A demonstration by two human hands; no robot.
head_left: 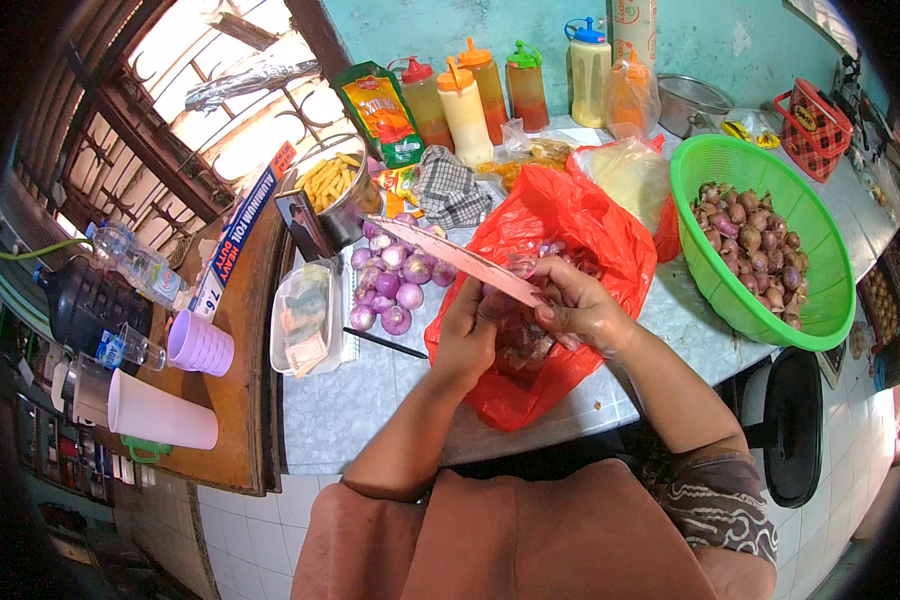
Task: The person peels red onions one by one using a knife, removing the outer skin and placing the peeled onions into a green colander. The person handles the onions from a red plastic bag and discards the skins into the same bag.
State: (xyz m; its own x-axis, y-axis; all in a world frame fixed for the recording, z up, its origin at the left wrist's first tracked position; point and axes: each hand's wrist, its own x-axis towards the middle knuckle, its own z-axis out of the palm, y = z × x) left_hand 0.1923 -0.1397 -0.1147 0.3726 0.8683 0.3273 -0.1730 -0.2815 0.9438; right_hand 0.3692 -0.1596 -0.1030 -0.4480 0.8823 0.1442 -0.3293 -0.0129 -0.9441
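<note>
Above a red plastic bag (505,225), my hands are close together. A knife (450,252) with a long pinkish blade slants up and left from my right hand (588,312), whose fingers are closed around its near end. My left hand (467,335) is closed under the blade, apparently on a shallot mostly hidden by the fingers and knife. Shallot skins (530,345) lie inside the open bag. Peeled purple shallots (395,275) are heaped left of the bag. At the right, a green basket (698,185) holds many unpeeled shallots (755,245).
A clear plastic box (288,345), a pen (385,343) and a propped phone (305,228) are at the left. Behind stand a metal pot (348,222) of yellow sticks and several sauce bottles (463,115). A checked cloth (450,190) lies between. Cups (160,408) stand on the wooden surface.
</note>
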